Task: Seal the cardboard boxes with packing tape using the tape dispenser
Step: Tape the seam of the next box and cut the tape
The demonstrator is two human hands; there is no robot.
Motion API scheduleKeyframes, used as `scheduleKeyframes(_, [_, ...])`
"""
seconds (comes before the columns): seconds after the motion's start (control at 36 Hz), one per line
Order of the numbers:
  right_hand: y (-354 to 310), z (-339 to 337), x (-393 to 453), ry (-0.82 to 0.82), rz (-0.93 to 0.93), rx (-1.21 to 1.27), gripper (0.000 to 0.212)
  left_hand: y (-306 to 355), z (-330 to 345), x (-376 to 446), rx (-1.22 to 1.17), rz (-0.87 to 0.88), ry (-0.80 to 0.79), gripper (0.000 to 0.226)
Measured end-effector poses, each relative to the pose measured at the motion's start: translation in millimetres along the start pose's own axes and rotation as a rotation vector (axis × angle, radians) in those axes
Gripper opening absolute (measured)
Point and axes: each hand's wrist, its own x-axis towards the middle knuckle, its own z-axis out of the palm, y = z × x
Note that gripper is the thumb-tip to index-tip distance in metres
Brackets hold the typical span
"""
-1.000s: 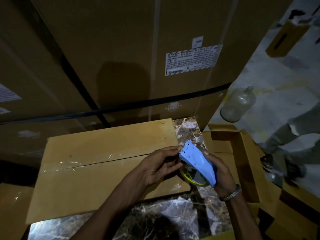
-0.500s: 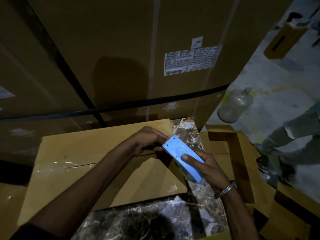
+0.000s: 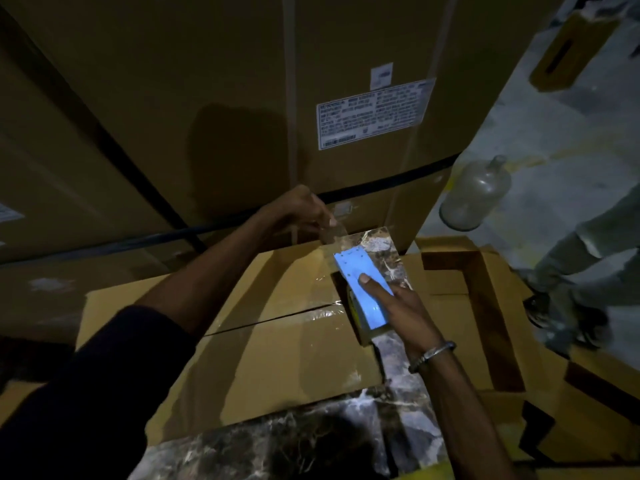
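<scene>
Dim storeroom, one person working at a flat box point(image 3: 277, 344) lying on a marble slab point(image 3: 311, 441). The right hand point(image 3: 405, 306) is wrapping its fingers around the blue dispenser point(image 3: 363, 289), forefinger lying along its top, and parking it at the box's 3 o'clock edge, just off the end of the centre seam; held there it is likely serving as the anchor while tape is being drawn out. The left hand point(image 3: 304, 213) is pinching the free end of the clear tape point(image 3: 334, 233) between thumb and fingertips and lifting it toward 12 o'clock, up against the big strapped carton point(image 3: 242, 98) behind (the strip itself is only showing as a faint glint, so its full run is hard to trace). Pulling away from the dispenser is probably freeing enough length to lay over the seam, which is already carrying shiny tape along part of its run. Compared with half a second back, the left hand is sitting higher and farther from the dispenser, with tape now spanning the gap; the right hand is lying a little lower on the box edge, grip unchanged. A plastic jug point(image 3: 474, 195) is lying on the floor at 2 o'clock, an open carton point(image 3: 485, 306) at 3.
</scene>
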Motion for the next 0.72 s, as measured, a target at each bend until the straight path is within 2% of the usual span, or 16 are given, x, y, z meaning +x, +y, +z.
scheduleKeyframes(0.08, [-4.4,5.8,9.3,0.007,-0.021,-0.044,0.026,-3.7,5.0,21.5,0.032,0.038,-0.006,0.016])
scheduleKeyframes(0.14, [-9.2,7.5,17.8,0.012,0.003,-0.067,0.031,-9.2,7.8,33.5,0.062,0.029,-0.021,0.013])
scheduleKeyframes(0.28, [-14.1,9.6,35.5,0.029,0.039,-0.066,0.094,-27.9,17.5,53.1,-0.006,-0.006,-0.028,0.019])
scheduleKeyframes(0.31, [-16.3,10.0,37.1,0.016,0.048,-0.06,0.096,-31.5,19.8,54.0,-0.001,-0.021,-0.032,0.018])
scheduleKeyframes(0.39, [-21.3,8.6,43.2,0.01,0.085,-0.062,0.068,-47.0,29.5,56.6,-0.053,-0.085,-0.028,0.018])
scheduleKeyframes(0.44, [-22.9,7.8,48.9,0.019,0.123,-0.065,0.08,-56.6,34.4,54.9,-0.141,-0.213,-0.045,0.023])
scheduleKeyframes(0.5, [-24.4,7.3,55.0,0.034,0.171,-0.071,0.079,-63.1,36.9,52.4,-0.237,-0.357,-0.201,0.031])
scheduleKeyframes(0.56, [-25.1,7.4,59.7,0.046,0.198,-0.094,0.079,-67.1,35.6,55.7,-0.229,-0.402,-0.292,0.037])
scheduleKeyframes(0.61, [-24.0,7.6,63.3,0.052,0.199,-0.108,0.079,-63.0,33.7,53.5,-0.16,-0.364,-0.196,0.028])
scheduleKeyframes(0.67, [-24.2,8.3,64.5,0.039,0.202,-0.109,0.074,-63.8,31.0,52.7,-0.046,-0.182,-0.022,0.028])
scheduleKeyframes(0.72, [-26.5,8.3,64.2,0.028,0.211,-0.117,0.07,-61.7,30.5,48.4,-0.012,0.03,0.066,0.025])
